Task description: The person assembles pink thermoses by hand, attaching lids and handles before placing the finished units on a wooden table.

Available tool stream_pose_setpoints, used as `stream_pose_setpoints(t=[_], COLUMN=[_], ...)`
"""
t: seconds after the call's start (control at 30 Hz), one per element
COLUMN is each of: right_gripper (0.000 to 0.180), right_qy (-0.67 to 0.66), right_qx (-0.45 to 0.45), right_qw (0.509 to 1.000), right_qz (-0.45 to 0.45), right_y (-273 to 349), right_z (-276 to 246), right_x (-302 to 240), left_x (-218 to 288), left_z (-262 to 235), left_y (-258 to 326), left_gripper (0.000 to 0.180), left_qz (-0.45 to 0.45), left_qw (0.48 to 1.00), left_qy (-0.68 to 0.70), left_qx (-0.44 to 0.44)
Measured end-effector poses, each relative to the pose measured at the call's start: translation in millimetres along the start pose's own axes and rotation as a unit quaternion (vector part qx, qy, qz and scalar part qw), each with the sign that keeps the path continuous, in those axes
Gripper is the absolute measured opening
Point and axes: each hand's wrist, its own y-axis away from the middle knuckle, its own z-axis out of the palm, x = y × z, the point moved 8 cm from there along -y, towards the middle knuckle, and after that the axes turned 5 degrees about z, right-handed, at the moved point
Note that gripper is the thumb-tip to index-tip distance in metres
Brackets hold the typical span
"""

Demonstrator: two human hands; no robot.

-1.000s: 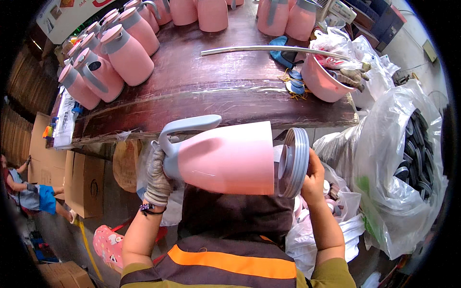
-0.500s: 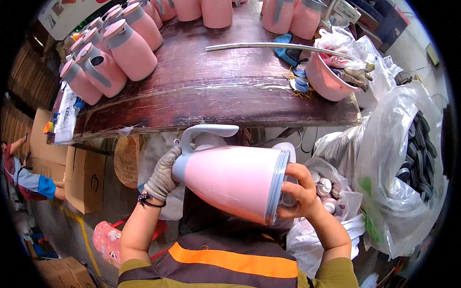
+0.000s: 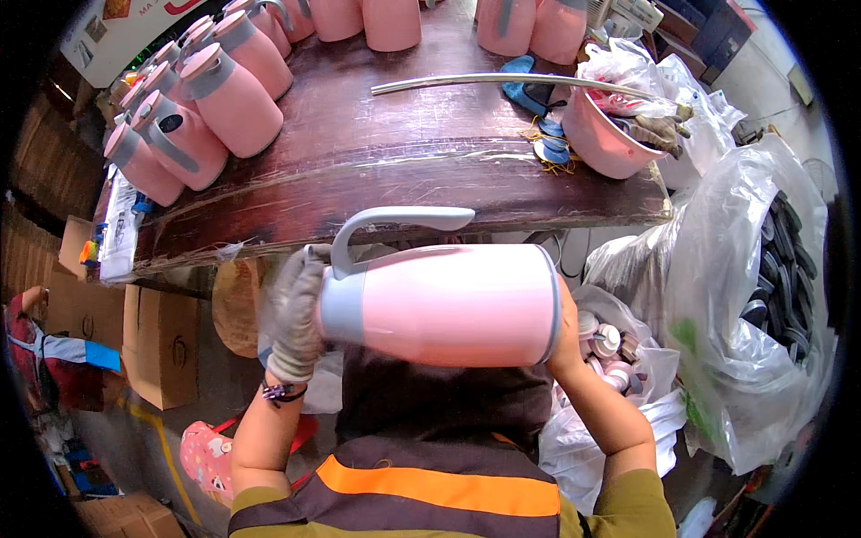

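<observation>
A pink vacuum jug [image 3: 448,305] with a grey collar and a curved grey handle [image 3: 404,215] lies sideways in the air between my hands, just in front of the table edge. Its handle side points up toward the table. My left hand [image 3: 296,314], in a pale work glove blurred by motion, is closed about the collar and mouth. Bare, my right hand [image 3: 563,332] presses against the base rim at the other end; the jug hides most of its fingers. The underside of the jug faces away from view.
On the dark wooden table [image 3: 359,170], several pink jugs [image 3: 235,103] stand at left and back. A pink tub [image 3: 605,143] with rags sits at right, a metal strip [image 3: 484,79] across it. Bags of small parts [image 3: 614,345] and black pieces [image 3: 776,278] flank my right arm; cartons [image 3: 161,345] stand left.
The jug has risen slightly and swung from tilted to nearly level, its base turning out of view. My right hand has shifted from fingers spread over the base to behind its rim.
</observation>
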Motion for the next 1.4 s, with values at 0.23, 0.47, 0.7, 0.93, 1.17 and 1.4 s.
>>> stream_pose_setpoints(t=[0.23,0.47,0.7,0.93,1.17,1.4], right_gripper=[0.024,0.028,0.038,0.027,0.03,0.022], right_qy=[0.113,0.192,0.293,0.345,0.087,0.434], right_qx=[-0.03,0.018,-0.23,-0.044,-0.166,0.096], right_qw=[0.992,0.981,0.832,0.895,0.919,0.876], right_qz=[-0.049,-0.015,-0.41,-0.28,0.348,-0.186], right_y=[8,22,73,25,2,-145], right_z=[0,-15,58,33,9,-53], right_x=[-12,-7,-104,-89,94,-33], left_x=[0,-54,-133,-46,143,67], left_z=[27,19,24,4,89,88], left_y=[-5,23,66,4,22,-13], left_gripper=[0.057,0.026,0.031,0.032,0.027,0.037], left_qz=[-0.041,-0.208,-0.368,-0.103,0.601,0.458], left_qw=[0.989,0.968,0.862,0.956,0.619,0.787], left_qy=[0.045,-0.014,-0.028,-0.232,-0.506,-0.401], left_qx=[-0.133,-0.138,-0.348,-0.148,-0.018,-0.1])
